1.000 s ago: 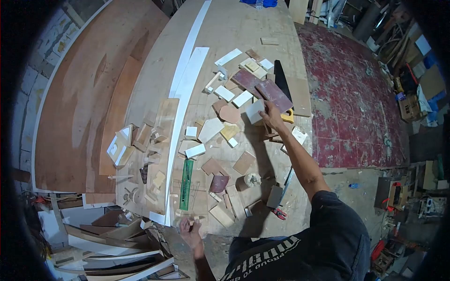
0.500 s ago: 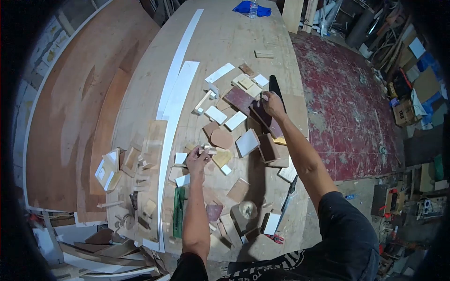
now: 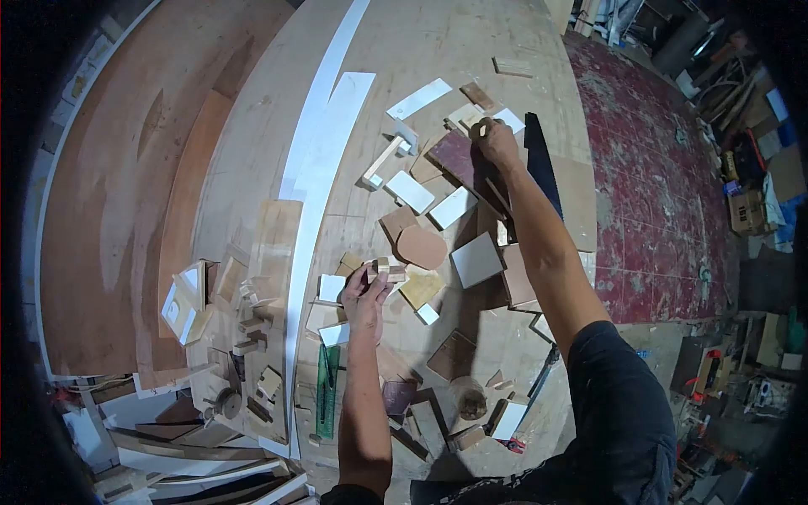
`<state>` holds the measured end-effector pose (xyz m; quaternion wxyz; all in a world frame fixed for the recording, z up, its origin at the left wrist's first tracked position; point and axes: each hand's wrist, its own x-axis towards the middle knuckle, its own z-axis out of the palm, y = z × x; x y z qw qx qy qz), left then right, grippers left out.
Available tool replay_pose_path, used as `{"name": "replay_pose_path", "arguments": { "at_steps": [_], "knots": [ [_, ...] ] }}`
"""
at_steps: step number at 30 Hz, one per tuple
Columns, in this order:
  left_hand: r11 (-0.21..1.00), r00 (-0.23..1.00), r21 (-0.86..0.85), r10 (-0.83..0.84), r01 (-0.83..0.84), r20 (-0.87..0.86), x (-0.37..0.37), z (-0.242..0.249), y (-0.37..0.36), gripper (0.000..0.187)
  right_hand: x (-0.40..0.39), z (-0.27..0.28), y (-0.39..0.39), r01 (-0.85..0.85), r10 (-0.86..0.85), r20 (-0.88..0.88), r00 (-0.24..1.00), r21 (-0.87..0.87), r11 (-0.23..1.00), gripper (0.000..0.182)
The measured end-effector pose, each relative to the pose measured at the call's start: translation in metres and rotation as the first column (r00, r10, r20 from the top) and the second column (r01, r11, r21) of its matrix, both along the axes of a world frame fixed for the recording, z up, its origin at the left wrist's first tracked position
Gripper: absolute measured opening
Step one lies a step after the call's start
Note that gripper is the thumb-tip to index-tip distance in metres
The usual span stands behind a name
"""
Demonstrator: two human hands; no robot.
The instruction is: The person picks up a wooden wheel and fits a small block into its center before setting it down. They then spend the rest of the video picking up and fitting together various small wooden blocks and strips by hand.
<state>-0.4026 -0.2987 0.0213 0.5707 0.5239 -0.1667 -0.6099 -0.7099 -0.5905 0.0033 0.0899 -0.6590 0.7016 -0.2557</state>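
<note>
My left hand point(image 3: 364, 305) is closed around small pale wooden blocks point(image 3: 389, 270), above the near middle of the workbench. Just beyond it lie a round-ended tan wooden piece point(image 3: 422, 247) and a yellowish piece point(image 3: 422, 289). Further out, my right hand point(image 3: 500, 145) has its fingers curled together over the far offcuts. What they pinch, if anything, I cannot make out. Under and beside that hand is a maroon board point(image 3: 455, 156). To its right lies a dark saw-like blade point(image 3: 543, 164). White-faced blocks point(image 3: 453, 207) lie between my hands.
Long white strips point(image 3: 324, 143) run along the bench point(image 3: 454, 42). A green tool or case point(image 3: 327, 391) lies left of my left forearm. Red-handled pliers point(image 3: 512, 444) rest at the near edge. Wooden assemblies point(image 3: 192, 295) stand left; a red floor point(image 3: 631, 194) lies right.
My right hand has moved away from me, off the dark maroon piece and towards the far offcuts. My left hand keeps the small wooden blocks. The camera view has shifted closer.
</note>
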Motion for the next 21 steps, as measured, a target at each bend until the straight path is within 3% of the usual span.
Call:
{"name": "replay_pose_path", "arguments": {
  "at_steps": [1,3,4,5,7,9,11,12,14,16,20,21],
  "knots": [
    [1.000,1.000,0.001,0.003,-0.003,-0.004,0.001,0.000,-0.001,0.042,0.000,0.000,-0.002,-0.003,0.003,-0.004,1.000,0.001,1.000,0.024],
    [1.000,1.000,-0.003,-0.001,0.001,-0.010,0.000,0.000,-0.001,0.042,-0.009,0.002,-0.002,0.100,-0.101,0.235,0.967,0.017,0.995,0.027],
    [1.000,1.000,-0.006,-0.006,0.006,-0.017,-0.001,-0.001,-0.002,0.042,-0.022,0.007,0.002,0.042,0.014,0.264,0.964,-0.207,0.977,0.030],
    [1.000,1.000,-0.001,0.001,-0.001,-0.014,-0.001,-0.002,-0.002,0.042,-0.028,0.008,0.006,0.048,0.008,0.259,0.966,-0.209,0.977,0.030],
    [1.000,1.000,-0.001,0.004,-0.004,-0.017,-0.003,0.000,-0.001,0.042,-0.029,0.035,0.023,-0.040,0.041,0.146,0.989,-0.009,0.999,0.031],
    [1.000,1.000,0.010,0.027,-0.027,0.002,-0.004,0.004,-0.001,0.042,-0.042,0.023,0.024,-0.105,0.114,0.059,0.992,-0.135,0.985,0.032],
    [1.000,1.000,0.006,0.019,-0.019,0.004,-0.003,0.002,0.001,0.043,-0.035,0.039,0.050,-0.047,0.084,0.221,0.972,-0.166,0.985,0.031],
    [1.000,1.000,0.002,0.010,-0.010,0.008,-0.002,0.000,-0.001,0.044,-0.040,0.031,0.061,-0.042,0.077,0.136,0.988,-0.243,0.969,0.031],
    [1.000,1.000,0.001,0.008,-0.008,-0.003,-0.001,-0.001,-0.003,0.044,-0.043,0.037,0.104,0.003,0.047,0.135,0.990,-0.347,0.938,0.033],
    [1.000,1.000,0.004,0.017,-0.017,0.001,-0.004,0.006,-0.002,0.044,-0.047,0.065,0.174,0.064,-0.007,0.254,0.967,-0.217,0.974,0.034],
    [1.000,1.000,-0.020,-0.001,0.001,-0.017,-0.001,0.000,-0.002,0.040,-0.083,0.075,0.313,0.193,-0.143,0.259,0.955,-0.180,0.965,0.032],
    [1.000,1.000,-0.009,0.006,-0.006,-0.023,0.000,-0.002,-0.003,0.036,-0.095,0.077,0.349,0.266,-0.240,0.238,0.941,-0.083,0.960,0.032]
  ]
}}
